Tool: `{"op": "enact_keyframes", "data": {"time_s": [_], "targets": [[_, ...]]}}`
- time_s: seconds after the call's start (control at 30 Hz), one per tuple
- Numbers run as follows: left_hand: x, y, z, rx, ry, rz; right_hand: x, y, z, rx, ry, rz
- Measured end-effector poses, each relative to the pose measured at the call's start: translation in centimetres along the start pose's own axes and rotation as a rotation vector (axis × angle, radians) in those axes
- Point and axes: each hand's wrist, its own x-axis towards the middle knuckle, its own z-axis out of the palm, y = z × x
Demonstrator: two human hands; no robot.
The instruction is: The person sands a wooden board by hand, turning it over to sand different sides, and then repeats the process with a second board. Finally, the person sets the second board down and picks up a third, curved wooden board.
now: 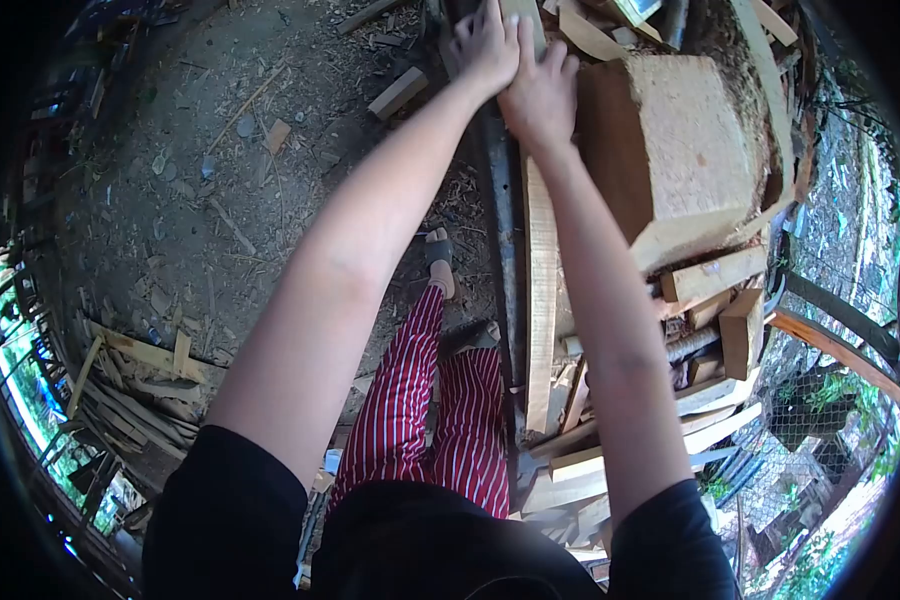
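At the top of the head view, my left hand (488, 52) and my right hand (542, 98) meet side by side on a wooden plank (526, 22). The fingers of my left hand curl over the plank's left side. My right hand lies across its top, thumb beside the left hand and fingers bent around the right edge. Below my right wrist a long pale board (541, 300) runs toward me; my hand hides whether it is the same piece. A dark metal rail (500, 190) runs along its left side.
A large squared timber block (695, 145) sits right of my right forearm. Several offcuts (715, 275) are stacked below it. Wood scraps (398, 93) and shavings litter the dirt floor (220, 170) at left. A pile of slats (140, 400) lies farther left. Wire mesh (810, 420) stands at right.
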Motion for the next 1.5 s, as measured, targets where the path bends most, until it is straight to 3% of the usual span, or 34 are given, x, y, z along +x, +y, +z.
{"op": "enact_keyframes", "data": {"time_s": [0.3,0.53,0.67,0.83,1.2,1.3,1.37,1.5], "targets": [[-26.1,5.1,0.0,-0.069,0.007,0.149,-23.3,1.6,-8.5,0.049,-0.189,0.087],[-43.6,8.2,-1.9,-0.014,-0.166,-0.007,-39.9,1.2,-14.4,0.057,-0.338,0.189],[-49.2,8.5,-2.2,0.013,-0.262,-0.050,-45.6,1.5,-15.6,0.045,-0.353,0.207],[-45.9,8.3,-1.6,-0.015,-0.221,-0.053,-42.2,1.9,-14.5,0.040,-0.419,0.192],[-18.1,4.3,-1.2,0.025,-0.066,0.075,-14.8,0.4,-7.3,-0.022,-0.342,0.134],[-10.3,3.2,-1.2,0.025,-0.029,0.071,-7.8,0.5,-4.3,-0.109,-0.179,0.022],[-5.2,2.2,-1.0,0.036,-0.003,0.055,-3.1,-0.1,-3.2,-0.059,-0.188,0.027],[3.4,1.3,-1.0,0.061,-0.004,0.022,4.3,0.7,1.8,-0.077,0.060,-0.096]]}}
